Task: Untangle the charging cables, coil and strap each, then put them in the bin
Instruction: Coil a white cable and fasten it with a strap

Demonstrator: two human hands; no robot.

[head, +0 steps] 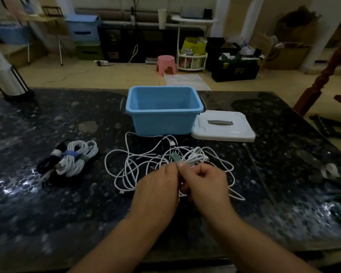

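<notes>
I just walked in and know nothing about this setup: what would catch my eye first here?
Probably the bright blue bin, open at the middle of the dark table, its white lid lying beside it. In front, both hands work over a sprawl of tangled white cables, while strapped coils sit off to the left.

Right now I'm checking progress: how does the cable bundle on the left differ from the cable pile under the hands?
The strapped bundle is coiled tight; the loose pile sprawls in tangled loops. The bundle wears blue and green straps; the pile has none around it, though both hands pinch a green strap above it. The bundle lies untouched; the pile sits under the left hand and right hand. Both are mostly white, outside the bin.
</notes>
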